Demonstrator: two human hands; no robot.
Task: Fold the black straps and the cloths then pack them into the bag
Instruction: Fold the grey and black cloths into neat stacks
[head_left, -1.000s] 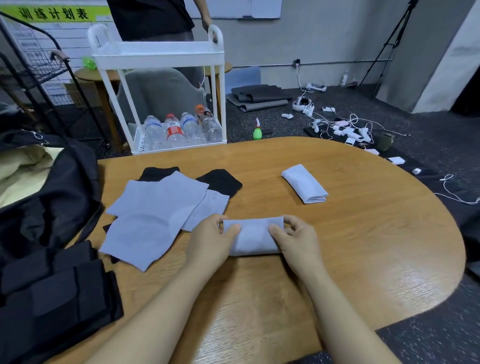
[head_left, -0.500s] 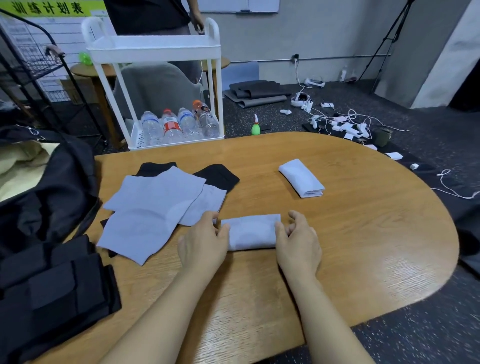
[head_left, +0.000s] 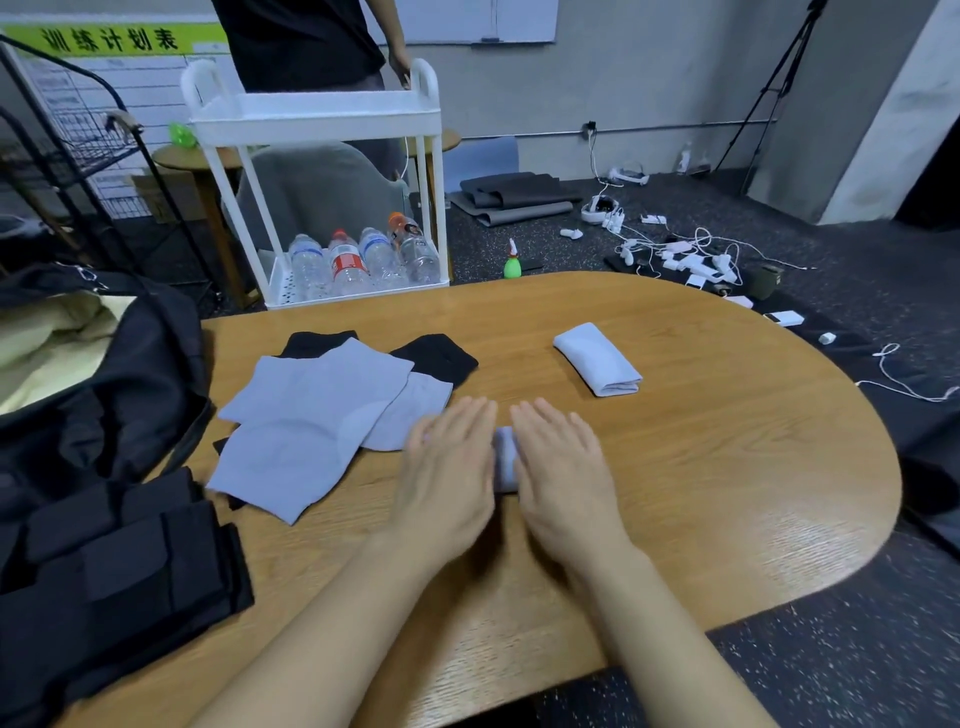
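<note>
Both hands moved on top of folded cloth (head_left: 505, 460): left hand (head_left: 448, 467) & right hand (head_left: 563, 467) now flat, fingers straight, pressing it on table (head_left: 701, 467) centre. Soft, light, springy; prob. best pinched at folded edge.

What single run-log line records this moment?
step: fold cloth | left hand: flat on folded grey cloth | right hand: flat on it | done: one folded cloth | bag: open

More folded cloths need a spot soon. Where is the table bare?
Bare wood lies right of the folded cloth out to the table's rounded end, and near the front edge. The left is crowded: flat grey cloths, black straps, bag.
</note>
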